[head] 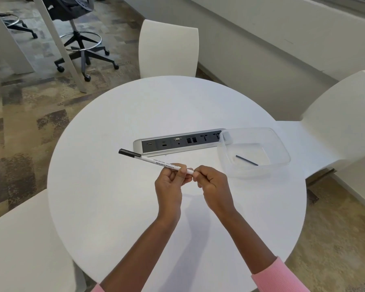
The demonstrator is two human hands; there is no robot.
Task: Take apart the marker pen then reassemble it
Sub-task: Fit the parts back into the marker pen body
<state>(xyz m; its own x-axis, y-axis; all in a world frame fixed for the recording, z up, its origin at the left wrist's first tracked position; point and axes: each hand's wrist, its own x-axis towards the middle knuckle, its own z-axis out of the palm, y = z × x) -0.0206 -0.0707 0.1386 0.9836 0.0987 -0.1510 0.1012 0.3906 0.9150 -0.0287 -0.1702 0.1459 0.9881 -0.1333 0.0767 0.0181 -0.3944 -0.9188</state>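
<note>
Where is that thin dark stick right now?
The thin dark stick lies inside the clear plastic tub on the table's right side, beside the socket strip.

The marker pen (pixel 156 162) hung above the round table (pixel 114 207), slanting from the fingers up and away to the left, its cap (pixel 129 153) at the far end. The left hand (pixel 170 182) pinched the barrel close to its near end; the right hand (pixel 211 182) sat just right of it, its fingertips (pixel 195 175) touching that end. Beyond the fingers, a socket strip (pixel 177 142) lay across the table. Right of the fingers and slightly farther back stood a plastic tub (pixel 282 152), overlapping the strip's right end, with a thin rod (pixel 246 160) lying in it. Chairs stood behind, left and right of the table.
</note>
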